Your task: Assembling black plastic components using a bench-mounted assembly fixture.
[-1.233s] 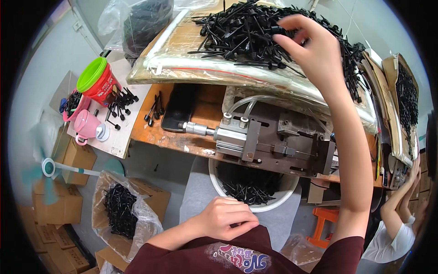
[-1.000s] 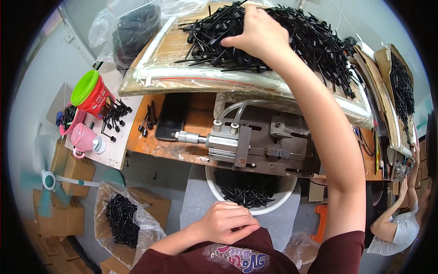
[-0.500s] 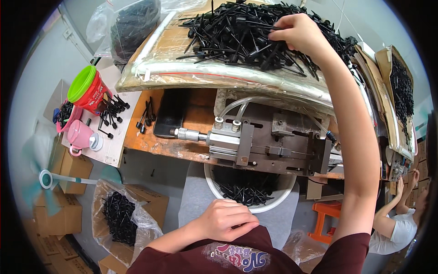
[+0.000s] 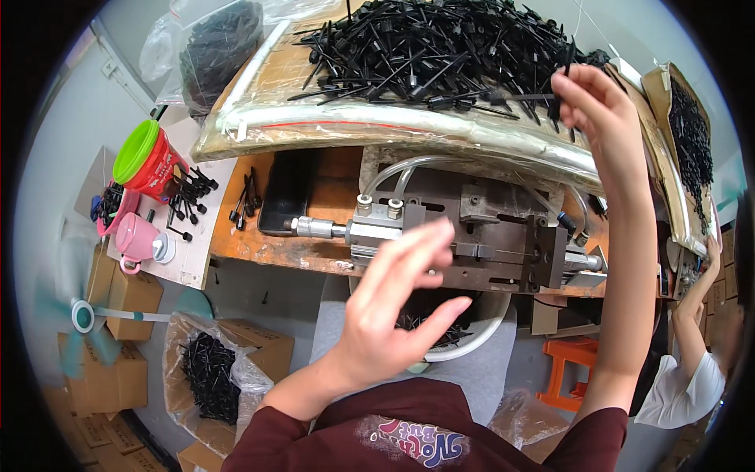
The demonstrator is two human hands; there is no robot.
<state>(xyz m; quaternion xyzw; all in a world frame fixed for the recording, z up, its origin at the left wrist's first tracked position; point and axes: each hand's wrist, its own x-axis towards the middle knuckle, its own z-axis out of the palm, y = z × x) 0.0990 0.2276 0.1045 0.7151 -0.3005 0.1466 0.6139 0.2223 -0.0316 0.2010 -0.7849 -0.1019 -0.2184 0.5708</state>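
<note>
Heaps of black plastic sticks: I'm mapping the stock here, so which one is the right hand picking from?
The big loose pile of black plastic sticks on the raised plastic-covered board; the right hand pinches sticks at its right edge. The others sit bagged or in the white bucket.

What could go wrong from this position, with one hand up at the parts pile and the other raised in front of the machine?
1. The right hand pinches black stick parts at the edge of the heaped pile; tangled neighbours may drag off the sloped tray.
2. The left hand, open, hovers close to the metal cylinder fixture; fingers might get caught if it cycles.
3. Dropped parts may miss the white bucket below.
</note>
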